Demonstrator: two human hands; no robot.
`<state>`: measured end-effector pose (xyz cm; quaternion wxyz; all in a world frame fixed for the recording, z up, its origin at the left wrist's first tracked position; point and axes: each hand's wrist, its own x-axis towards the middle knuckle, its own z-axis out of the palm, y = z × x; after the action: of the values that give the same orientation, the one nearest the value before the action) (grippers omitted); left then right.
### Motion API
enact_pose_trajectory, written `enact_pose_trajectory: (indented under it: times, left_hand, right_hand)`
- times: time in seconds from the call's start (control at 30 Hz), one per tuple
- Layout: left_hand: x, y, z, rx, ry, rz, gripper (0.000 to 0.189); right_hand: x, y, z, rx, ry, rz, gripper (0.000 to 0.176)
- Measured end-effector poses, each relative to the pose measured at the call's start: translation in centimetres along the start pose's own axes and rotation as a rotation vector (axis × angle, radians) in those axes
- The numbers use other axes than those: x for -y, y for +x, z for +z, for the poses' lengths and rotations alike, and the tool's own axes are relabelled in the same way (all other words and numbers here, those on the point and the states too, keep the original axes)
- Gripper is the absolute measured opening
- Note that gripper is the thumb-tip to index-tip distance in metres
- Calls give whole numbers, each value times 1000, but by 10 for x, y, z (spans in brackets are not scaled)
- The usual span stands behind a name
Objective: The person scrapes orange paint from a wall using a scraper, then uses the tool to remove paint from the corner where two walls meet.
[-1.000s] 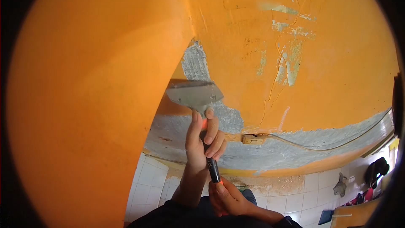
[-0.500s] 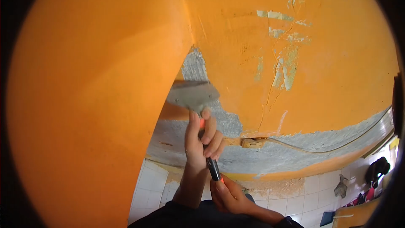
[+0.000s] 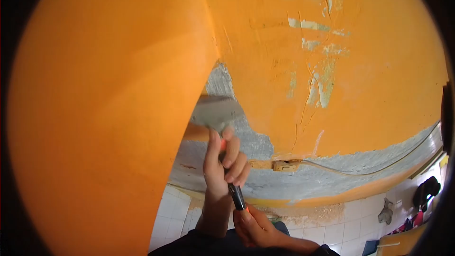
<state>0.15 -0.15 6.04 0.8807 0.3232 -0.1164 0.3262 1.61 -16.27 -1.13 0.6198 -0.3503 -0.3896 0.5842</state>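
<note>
A wall scraper (image 3: 219, 113) with a wide metal blade and a black and red handle is in both my hands. My left hand (image 3: 226, 163) is closed round the upper handle, thumb and fingertips close to the blade. Lower down, my right hand (image 3: 258, 226) grips the handle's end. The blade, slightly blurred, overlaps a bare grey patch (image 3: 219, 79) of wall beside the inner corner. Orange paint (image 3: 265, 90) borders that patch on the right.
An orange wall face (image 3: 109, 114) stands close on the left. A small box (image 3: 286, 165) with a cable (image 3: 350, 173) is on the grey strip to the right. White floor tiles (image 3: 315, 233) lie below; a grey cloth-like thing (image 3: 386, 212) is at lower right.
The view has tilted a little, so the wall sits slightly lower. My hands and the scraper have shifted slightly left against the wall, with both grips kept.
</note>
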Motion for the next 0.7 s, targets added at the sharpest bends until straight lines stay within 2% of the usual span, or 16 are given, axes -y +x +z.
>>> enact_pose_trajectory:
  times: [0.1, 0.23, 0.3, 0.37, 0.43, 0.47, 0.57, 0.63, 0.7]
  left_hand:
    - [7, -3, -5, 41, -83, -66, 31]
    - [-4, 5, -1, 93, -207, -51, 31]
    - [-1, 2, -5, 57, -198, -53, 31]
    - [1, 5, -6, 179, -277, -57, 30]
    - [0, 5, -9, 189, -295, -56, 30]
    - [0, 4, -9, 183, -324, -75, 30]
    - [6, 8, -12, 195, -349, -112, 30]
    - [8, 7, -15, 263, -421, -113, 34]
    - [11, 3, -18, 233, -410, -101, 34]
  right_hand:
    - [-5, 7, -1, -9, 2, -47, 46]
    - [6, 11, 7, -16, 22, 5, 47]
    - [-1, 11, 10, -3, 40, -10, 48]
    - [3, 13, 10, -5, 65, -11, 48]
    - [7, 12, 10, 10, 92, 10, 37]
    - [0, 10, 10, 14, 91, 16, 37]
    - [-17, 11, 7, -16, 135, -62, 37]
    - [-19, 10, 14, -154, -34, -103, 45]
    - [-12, 8, 15, -127, 1, -40, 42]
